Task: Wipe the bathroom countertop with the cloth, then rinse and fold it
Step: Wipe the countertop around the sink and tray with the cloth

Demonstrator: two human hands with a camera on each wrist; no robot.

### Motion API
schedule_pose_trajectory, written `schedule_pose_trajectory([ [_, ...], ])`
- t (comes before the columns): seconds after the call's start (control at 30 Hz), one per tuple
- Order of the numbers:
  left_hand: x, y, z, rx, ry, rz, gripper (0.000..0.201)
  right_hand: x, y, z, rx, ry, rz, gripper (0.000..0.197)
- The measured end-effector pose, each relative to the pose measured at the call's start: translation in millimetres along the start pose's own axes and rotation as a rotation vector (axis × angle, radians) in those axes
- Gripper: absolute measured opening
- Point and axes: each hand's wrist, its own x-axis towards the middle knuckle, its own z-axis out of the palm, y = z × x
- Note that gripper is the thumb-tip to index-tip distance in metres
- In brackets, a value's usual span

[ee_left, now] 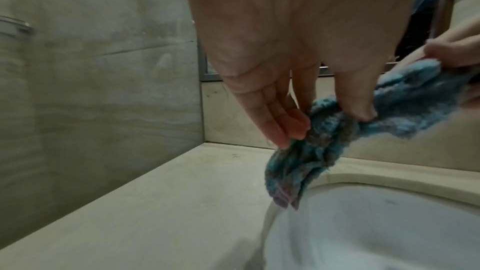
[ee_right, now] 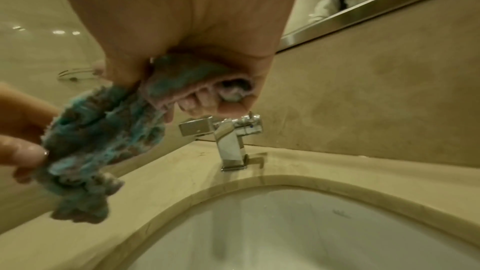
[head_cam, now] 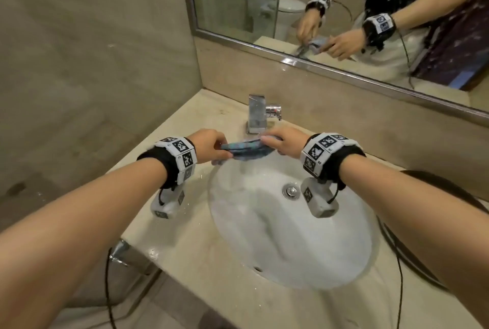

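Left hand [head_cam: 209, 147] pinched the left end of the cloth [head_cam: 244, 150], fingertips [ee_left: 296, 128] and thumb closed on a bunched fold. Right hand [head_cam: 284, 143] had its fingers [ee_right: 200, 102] curled around the other end, with a pink-edged roll of cloth tucked in the palm. The cloth was stretched between both hands as a twisted rope, held in the air over the back rim of the sink [head_cam: 344, 257], just in front of the tap [head_cam: 258, 114]. A loose tail hung below the left hand, above the sink's edge. No water could be seen running from the tap. It looked like wringing after the rinse, with folding not yet done.

Risks from here: the left grip was only a fingertip pinch, so a harder twist could pull that end free and drop the cloth into the sink. The tail hung close to the boundary between sink and table [head_cam: 185, 262], so squeezed water could drip onto the wiped table. The right hand was close to the tap and could knock the handle. A twisted, bunched cloth would fold badly unless shaken out first.
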Motion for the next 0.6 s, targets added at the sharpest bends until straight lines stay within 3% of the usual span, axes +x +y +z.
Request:
schedule_pose_trajectory([
  [0.1,-27,-20,-1,-0.014,0.038,-0.049,0.031,9,-19,12,-0.156,-0.090,-0.001,0.037],
  [0.23,-47,-45,-2,0.053,0.094,-0.111,0.036,22,-46,25,-0.178,-0.100,-0.070,0.039],
  [0.33,-52,-68,-5,0.028,0.103,-0.136,0.042,40,-60,32,-0.131,-0.080,-0.080,0.036],
  [0.5,-41,-104,-15,0.075,0.112,-0.078,0.020,66,-81,43,0.029,-0.047,-0.076,0.029],
  [0.6,-30,-126,-22,0.030,0.084,-0.057,0.042,87,-87,55,0.094,-0.014,-0.033,0.020],
])
